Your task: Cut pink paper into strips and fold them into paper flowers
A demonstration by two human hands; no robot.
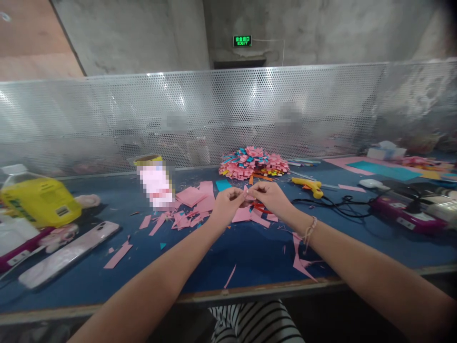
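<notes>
Between my two hands is a small piece of pink paper [246,191], held up above the table. My left hand [228,200] pinches it from the left, and my right hand [268,193] pinches it from the right, fingertips almost meeting. Most of the paper is hidden by the fingers, so its exact shape is unclear. Pink paper squares [193,196] and loose strips lie just left of and beneath the hands. Behind them sits a heap of folded pink, blue and yellow paper pieces [253,162].
A yellow glue gun [310,186] with a black cord lies to the right, near a purple power strip [407,216]. On the left are a phone [69,255], a yellow-labelled bottle [39,197] and a propped lit screen [156,183]. A perforated metal panel [193,109] borders the back.
</notes>
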